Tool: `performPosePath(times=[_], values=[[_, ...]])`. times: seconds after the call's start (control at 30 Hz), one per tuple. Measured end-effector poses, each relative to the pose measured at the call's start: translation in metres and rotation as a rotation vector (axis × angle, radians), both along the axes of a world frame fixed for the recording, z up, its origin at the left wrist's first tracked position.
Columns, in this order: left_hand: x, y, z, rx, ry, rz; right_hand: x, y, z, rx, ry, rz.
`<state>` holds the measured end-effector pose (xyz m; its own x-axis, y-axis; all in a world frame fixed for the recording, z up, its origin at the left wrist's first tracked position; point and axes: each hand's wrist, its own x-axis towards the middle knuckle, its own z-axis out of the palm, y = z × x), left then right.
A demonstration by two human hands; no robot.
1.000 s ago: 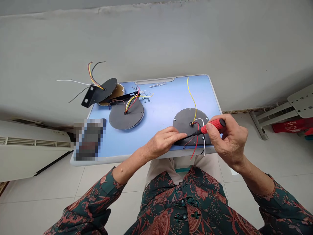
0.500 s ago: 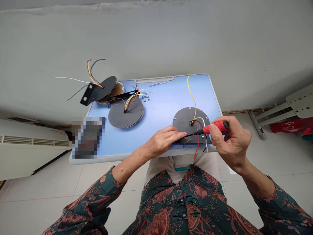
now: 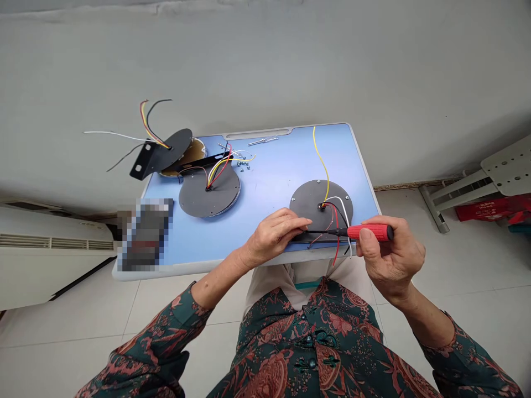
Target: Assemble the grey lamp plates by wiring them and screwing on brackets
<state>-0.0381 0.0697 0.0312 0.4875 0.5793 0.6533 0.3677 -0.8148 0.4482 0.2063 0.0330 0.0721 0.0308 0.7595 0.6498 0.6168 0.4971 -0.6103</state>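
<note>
My right hand [image 3: 392, 262] is wrapped round the red handle of a screwdriver [image 3: 370, 232], its thin dark shaft pointing left, almost level. My left hand [image 3: 277, 235] meets the shaft's tip with thumb and fingers pinched together; whatever they hold is hidden. Under both lies a round dark grey plate [image 3: 307, 193] with screws at its rim. Yellow, white, black and red wires come out of its central hole, and the yellow wire [image 3: 320, 155] stretches toward the table's far edge.
On the blue table [image 3: 265, 193] lie a second wired plate [image 3: 194, 193], a tilted bracketed plate [image 3: 178, 146] over a brownish disc, loose screws [image 3: 243, 165] and slim metal pieces [image 3: 263, 141]. A blurred-out dark object [image 3: 145, 235] lies at the left corner. A wall rises behind.
The screwdriver has swung from slanting to nearly level, its handle moving down and slightly right with my right hand. My left hand stays at the tip. The whole view has shifted slightly.
</note>
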Motion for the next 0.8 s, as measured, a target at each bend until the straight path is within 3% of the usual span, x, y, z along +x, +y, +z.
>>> performPosePath(times=[0.33,0.8], values=[[-0.002,0.001,0.0,-0.039,0.003,-0.036,0.011,-0.005,-0.003,-0.034,0.041,-0.042],[-0.002,0.001,-0.001,-0.243,-0.066,-0.075,0.005,-0.006,0.001,0.171,-0.132,-0.001]])
